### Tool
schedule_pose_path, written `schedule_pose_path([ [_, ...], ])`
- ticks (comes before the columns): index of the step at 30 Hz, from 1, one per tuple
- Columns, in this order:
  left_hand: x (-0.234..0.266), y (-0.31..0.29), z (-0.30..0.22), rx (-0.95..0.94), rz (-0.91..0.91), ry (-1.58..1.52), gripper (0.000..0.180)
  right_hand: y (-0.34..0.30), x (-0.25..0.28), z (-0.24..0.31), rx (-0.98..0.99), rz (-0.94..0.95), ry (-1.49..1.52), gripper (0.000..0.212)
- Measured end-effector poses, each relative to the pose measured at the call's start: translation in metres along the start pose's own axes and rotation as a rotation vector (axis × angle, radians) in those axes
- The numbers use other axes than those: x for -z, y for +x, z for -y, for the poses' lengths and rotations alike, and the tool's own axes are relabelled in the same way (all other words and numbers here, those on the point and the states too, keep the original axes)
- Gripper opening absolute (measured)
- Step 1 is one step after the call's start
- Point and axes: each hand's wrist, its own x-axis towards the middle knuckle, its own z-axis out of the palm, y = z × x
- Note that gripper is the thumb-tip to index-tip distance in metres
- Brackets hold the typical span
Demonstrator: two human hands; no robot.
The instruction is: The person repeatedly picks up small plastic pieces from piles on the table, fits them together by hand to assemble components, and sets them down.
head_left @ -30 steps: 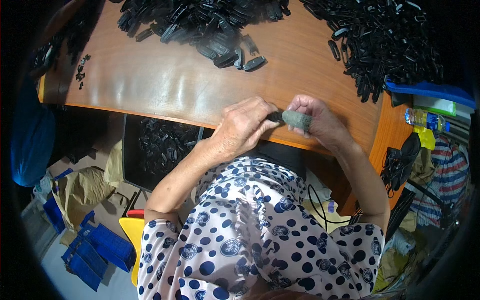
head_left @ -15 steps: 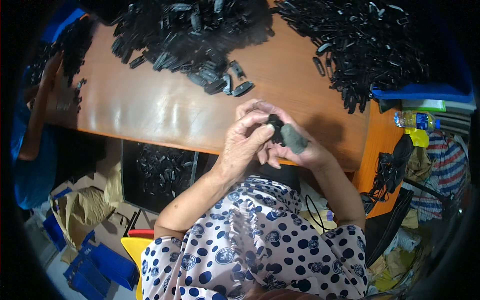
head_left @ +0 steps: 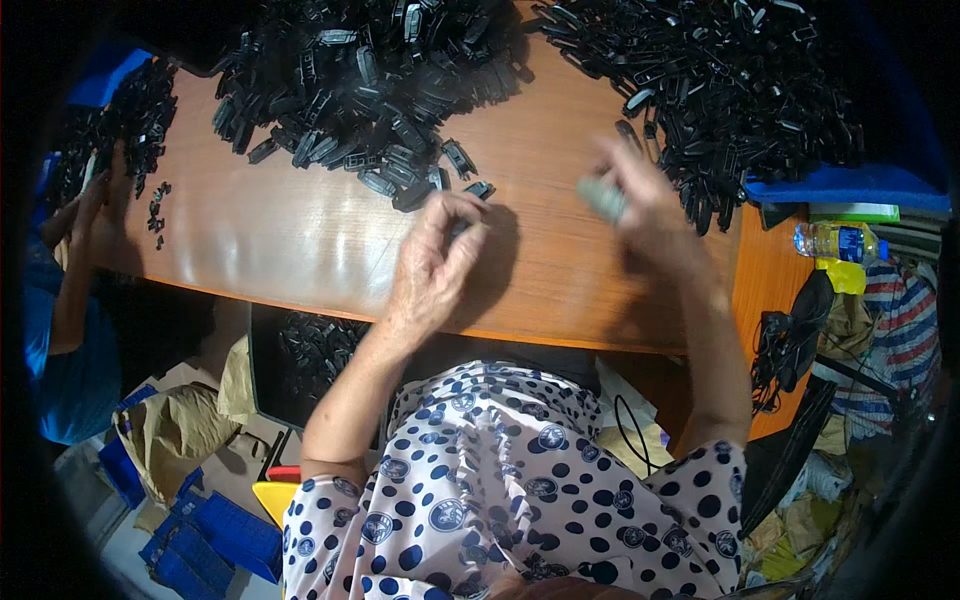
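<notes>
My left hand point(head_left: 430, 262) is over the table with its fingers curled toward the thumb; what lies between them, if anything, is mostly hidden. Just past its fingertips a small black plastic part point(head_left: 481, 189) shows, partly covered by the hand. Farther right, my right hand point(head_left: 645, 205) is smeared by motion, its fingers pointing toward the right-hand pile of black plastic parts point(head_left: 735, 95). A grey-green oval thing point(head_left: 602, 199) is at its thumb side; whether worn or held I cannot tell. Ahead of my left hand spreads another pile of black plastic parts point(head_left: 370, 90).
The brown wooden table point(head_left: 330, 250) runs across in front of me. A drawer-like dark tray with black parts point(head_left: 315, 350) is below its edge. Another person's arm point(head_left: 75, 270) reaches over small parts at far left. A plastic bottle point(head_left: 838, 242) lies at right, near tangled black cables point(head_left: 775, 350).
My hands, together around a black part before, have moved apart. The left went left toward the near pile, the right went up toward the right pile. The black part between them no longer shows.
</notes>
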Motion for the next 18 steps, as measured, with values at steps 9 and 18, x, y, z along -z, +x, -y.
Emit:
schedule_pose_path([
  [9, 0.027, 0.048, -0.006, -0.565, 0.454, 1.363, 0.025, 0.067, 0.014, -0.044, -0.133, 0.148, -0.611, 0.037],
  [18, 0.03, 0.058, 0.003, -0.653, 0.599, 1.552, 0.02, 0.019, 0.01, -0.027, -0.409, 0.025, 0.295, 0.016],
])
